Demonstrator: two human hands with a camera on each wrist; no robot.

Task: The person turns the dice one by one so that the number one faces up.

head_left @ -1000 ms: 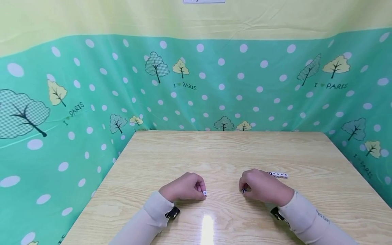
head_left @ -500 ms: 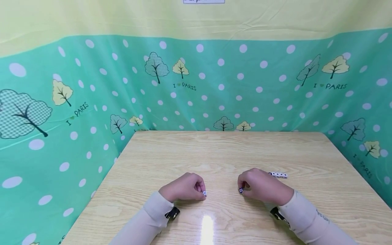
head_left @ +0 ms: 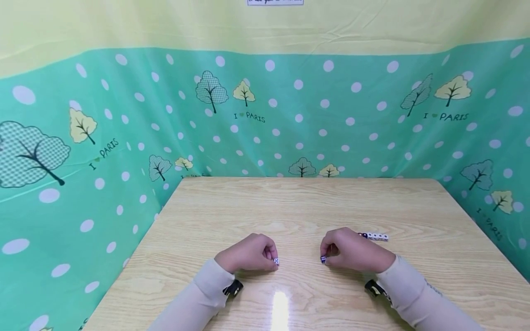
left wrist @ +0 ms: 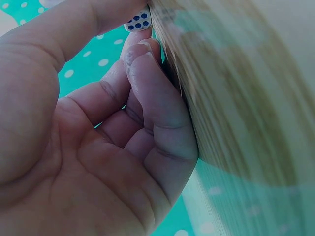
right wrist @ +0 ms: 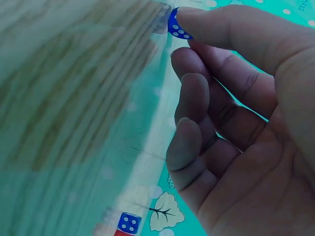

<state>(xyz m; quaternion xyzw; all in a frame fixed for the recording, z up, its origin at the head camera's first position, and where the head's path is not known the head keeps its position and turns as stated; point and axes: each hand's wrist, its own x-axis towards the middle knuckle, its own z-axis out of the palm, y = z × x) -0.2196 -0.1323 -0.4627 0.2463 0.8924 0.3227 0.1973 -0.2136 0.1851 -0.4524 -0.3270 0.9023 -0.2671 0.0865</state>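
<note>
My left hand (head_left: 250, 253) pinches a white die (head_left: 276, 261) between thumb and forefinger, low at the tabletop. Dark blue pips mark this white die (left wrist: 138, 20) in the left wrist view, where the other fingers curl towards the palm. Across a gap to the right, my right hand (head_left: 352, 250) holds a blue die (head_left: 323, 259) with white pips. Thumb and forefinger grip that blue die (right wrist: 178, 25) in the right wrist view; part of it is hidden by the thumb.
Behind the right hand lies a row of dice (head_left: 377, 236), white ones to the right and darker ones partly hidden. The right wrist view shows another blue die (right wrist: 129, 222) beside a red die (right wrist: 124, 233). Polka-dot cloth (head_left: 298, 101) surrounds the wooden table (head_left: 248, 197).
My right hand has shifted slightly left with the blue die, which has turned in the fingers. More of the row's dark end shows behind it. The left hand has stayed in place.
</note>
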